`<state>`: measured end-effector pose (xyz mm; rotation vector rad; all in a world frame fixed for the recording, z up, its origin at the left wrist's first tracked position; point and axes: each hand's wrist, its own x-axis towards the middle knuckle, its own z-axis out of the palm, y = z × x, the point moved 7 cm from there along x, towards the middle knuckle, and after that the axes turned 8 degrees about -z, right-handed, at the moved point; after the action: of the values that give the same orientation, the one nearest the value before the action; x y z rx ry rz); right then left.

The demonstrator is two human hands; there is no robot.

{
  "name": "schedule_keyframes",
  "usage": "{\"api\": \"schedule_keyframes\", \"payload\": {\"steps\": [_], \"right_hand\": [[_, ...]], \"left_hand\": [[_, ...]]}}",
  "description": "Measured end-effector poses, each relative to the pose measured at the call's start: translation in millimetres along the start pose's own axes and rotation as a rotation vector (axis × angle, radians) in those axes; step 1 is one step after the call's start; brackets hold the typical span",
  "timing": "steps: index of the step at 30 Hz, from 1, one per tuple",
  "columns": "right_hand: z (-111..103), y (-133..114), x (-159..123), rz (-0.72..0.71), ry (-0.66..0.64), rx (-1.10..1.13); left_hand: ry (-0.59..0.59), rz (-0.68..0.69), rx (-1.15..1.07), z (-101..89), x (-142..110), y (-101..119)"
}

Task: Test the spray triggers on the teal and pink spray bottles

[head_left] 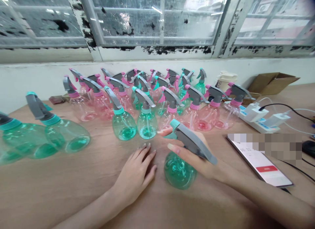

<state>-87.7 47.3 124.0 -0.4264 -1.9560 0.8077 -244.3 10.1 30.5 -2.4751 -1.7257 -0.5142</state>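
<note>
My right hand is wrapped round the neck of a green spray bottle, which has a grey head and a teal nozzle. The bottle stands slightly tilted in front of me, its neck hidden by my fingers. Flat on the table lies my left hand, fingers stretched out and holding nothing. Just beyond its fingertips are two more green spray bottles. A row of pink spray bottles stands behind my right hand.
Several green bottles stand at the left. To the right are a phone, a power strip with white chargers and cables, and a black mouse. A cardboard box and a lidded cup sit by the wall below the windows.
</note>
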Motion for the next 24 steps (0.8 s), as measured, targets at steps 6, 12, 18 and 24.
{"api": "schedule_keyframes", "payload": {"steps": [6,12,18,24], "right_hand": [[-4.5,-0.1,-1.6,0.009,-0.027,-0.033],[-3.0,-0.1,0.8,0.012,0.017,0.004],[-4.6,-2.8,-0.9,-0.063,0.056,-0.095],[-6.1,-0.8,-2.9,-0.064,0.071,-0.118]], "left_hand": [[0.004,0.004,0.014,0.3,-0.3,0.0],[-0.008,0.003,0.010,-0.4,0.3,0.9],[-0.029,0.008,0.025,0.4,0.7,2.1],[-0.015,0.004,0.030,-0.1,0.3,1.1]]}}
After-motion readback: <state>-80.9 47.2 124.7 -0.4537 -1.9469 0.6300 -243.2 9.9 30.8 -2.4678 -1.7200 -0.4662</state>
